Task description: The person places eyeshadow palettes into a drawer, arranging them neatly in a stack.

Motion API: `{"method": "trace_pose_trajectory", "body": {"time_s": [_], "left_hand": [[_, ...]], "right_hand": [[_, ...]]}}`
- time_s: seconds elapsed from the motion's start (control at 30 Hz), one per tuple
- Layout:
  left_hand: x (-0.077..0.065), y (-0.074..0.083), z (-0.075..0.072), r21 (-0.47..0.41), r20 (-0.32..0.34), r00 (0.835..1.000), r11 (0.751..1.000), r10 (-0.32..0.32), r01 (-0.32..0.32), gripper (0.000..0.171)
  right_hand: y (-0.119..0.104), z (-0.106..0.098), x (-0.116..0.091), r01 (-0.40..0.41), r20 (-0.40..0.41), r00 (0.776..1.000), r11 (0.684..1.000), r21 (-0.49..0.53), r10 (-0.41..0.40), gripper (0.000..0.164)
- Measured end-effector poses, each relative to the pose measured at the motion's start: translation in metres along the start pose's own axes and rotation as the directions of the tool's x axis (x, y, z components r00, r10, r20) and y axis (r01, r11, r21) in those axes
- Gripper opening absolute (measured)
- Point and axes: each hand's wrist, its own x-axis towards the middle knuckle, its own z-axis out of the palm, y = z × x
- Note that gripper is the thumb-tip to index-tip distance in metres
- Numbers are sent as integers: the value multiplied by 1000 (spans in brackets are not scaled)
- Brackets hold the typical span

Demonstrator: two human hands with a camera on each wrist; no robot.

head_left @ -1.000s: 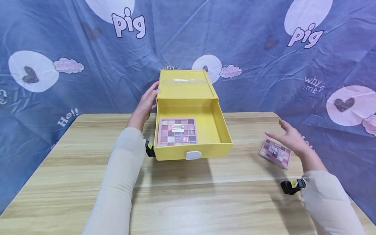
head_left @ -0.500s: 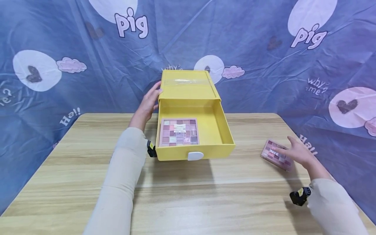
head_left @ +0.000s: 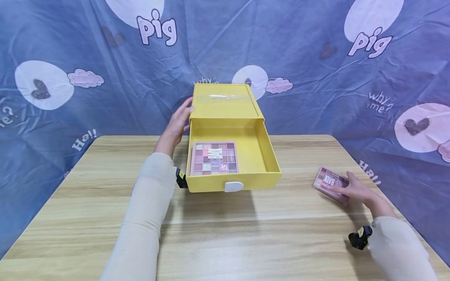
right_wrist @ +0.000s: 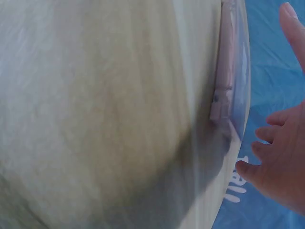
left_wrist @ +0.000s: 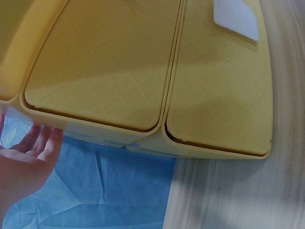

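A yellow drawer unit (head_left: 226, 109) stands at the back of the table with its top drawer (head_left: 249, 156) pulled out. In that drawer's left part lies an eyeshadow palette (head_left: 215, 159) with a pink frame. My left hand (head_left: 177, 125) rests against the unit's left side, its fingertips (left_wrist: 56, 138) along the side wall in the left wrist view. A second eyeshadow palette (head_left: 324, 180) lies on the table at the right. Over its right end is my right hand (head_left: 355, 190), thumb and fingers spread apart; in the right wrist view this hand (right_wrist: 281, 157) stands beside the palette's clear lid (right_wrist: 240, 71).
The wooden table (head_left: 225, 246) reaches back to a blue patterned cloth (head_left: 123, 78). Below the pulled-out drawer, two closed drawer fronts (left_wrist: 105, 62) show in the left wrist view. A white pull tab (head_left: 233, 186) sticks out from the open drawer's front.
My right hand has come down and slightly right, from beside the right-hand palette to over its right end. My left hand stays at the drawer unit's side.
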Motion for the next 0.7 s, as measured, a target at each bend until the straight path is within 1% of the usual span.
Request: {"method": "trace_pose_trajectory", "body": {"time_s": [0.07, 0.17, 0.3, 0.4, 0.6, 0.7], "left_hand": [[0, 0, 0, -1, -1, 1000, 1000, -2, 2, 51], [1, 0, 0, -7, -4, 1000, 1000, -4, 4, 51], [1, 0, 0, -11, -8, 1000, 1000, 0, 0, 51], [2, -1, 0, -15, -2, 1000, 1000, 5, -5, 51], [3, -2, -1, -25, 11, 1000, 1000, 12, -12, 51], [3, -1, -1, -22, 12, 1000, 1000, 13, -13, 52]], "right_hand": [[3, 1, -1, -5, 6, 1000, 1000, -7, 5, 97], [6, 3, -2, 10, -1, 1000, 1000, -12, -10, 92], [8, 7, -4, 33, -27, 999, 999, -28, -34, 75], [10, 8, -4, 36, -41, 998, 998, -48, -38, 69], [12, 10, -5, 40, -48, 998, 998, -50, -42, 77], [13, 12, -6, 50, -59, 997, 997, -59, -54, 78]]}}
